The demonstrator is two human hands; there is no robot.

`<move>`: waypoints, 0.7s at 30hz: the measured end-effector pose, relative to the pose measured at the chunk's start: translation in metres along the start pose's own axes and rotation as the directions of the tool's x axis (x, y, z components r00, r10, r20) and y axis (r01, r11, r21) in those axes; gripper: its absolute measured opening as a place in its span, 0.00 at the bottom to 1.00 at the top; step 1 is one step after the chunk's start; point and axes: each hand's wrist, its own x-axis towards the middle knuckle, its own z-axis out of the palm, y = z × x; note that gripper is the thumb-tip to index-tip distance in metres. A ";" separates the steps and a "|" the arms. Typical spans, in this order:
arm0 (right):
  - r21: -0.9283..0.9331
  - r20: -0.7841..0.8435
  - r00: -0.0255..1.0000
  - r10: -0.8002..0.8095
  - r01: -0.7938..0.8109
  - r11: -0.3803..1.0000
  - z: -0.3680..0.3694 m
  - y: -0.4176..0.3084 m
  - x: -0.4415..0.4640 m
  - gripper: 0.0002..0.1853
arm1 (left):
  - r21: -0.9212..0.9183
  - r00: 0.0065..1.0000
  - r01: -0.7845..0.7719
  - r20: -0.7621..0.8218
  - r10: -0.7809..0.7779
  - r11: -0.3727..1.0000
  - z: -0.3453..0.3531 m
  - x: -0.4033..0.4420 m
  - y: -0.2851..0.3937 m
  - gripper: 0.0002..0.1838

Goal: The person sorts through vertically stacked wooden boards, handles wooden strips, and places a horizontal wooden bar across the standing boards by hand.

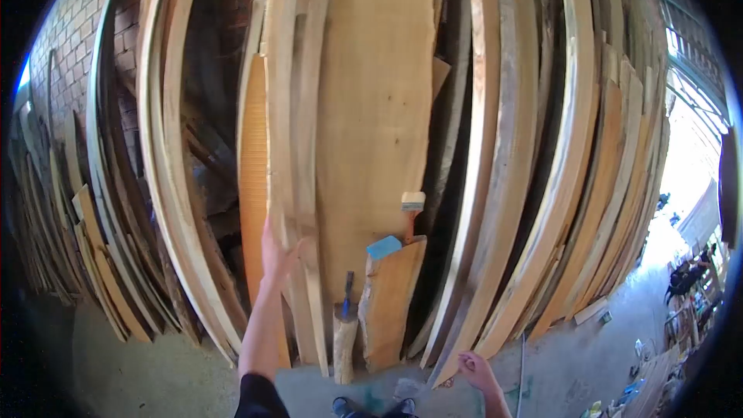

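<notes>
Brick wall (81,11); planks (375,108); grey floor (178,375)

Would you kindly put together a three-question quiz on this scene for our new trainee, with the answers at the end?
1. True or false: the paintbrush has its bristles pointing upward.
2. What colour is the block at the top of the short live-edge board? A) red; B) blue; C) yellow.
3. Which shows higher in the view, the person's left hand or right hand?

Key:
1. True.
2. B.
3. The left hand, which is by the tall narrow board.
</notes>
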 end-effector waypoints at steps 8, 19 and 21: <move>-0.039 -0.255 0.955 0.154 -0.169 0.985 0.026 -0.015 -0.083 0.20 | 0.029 0.918 0.354 -0.202 -0.342 0.935 0.062 0.092 0.056 0.62; 0.133 0.019 0.976 0.219 -0.220 0.966 0.012 -0.079 -0.155 0.16 | -0.203 0.973 0.164 -0.126 -0.192 0.965 0.042 0.081 -0.002 0.25; 0.077 0.257 0.961 0.099 -0.122 0.990 -0.011 -0.124 -0.180 0.17 | -0.187 0.977 0.185 -0.069 -0.201 0.965 0.015 0.062 0.010 0.25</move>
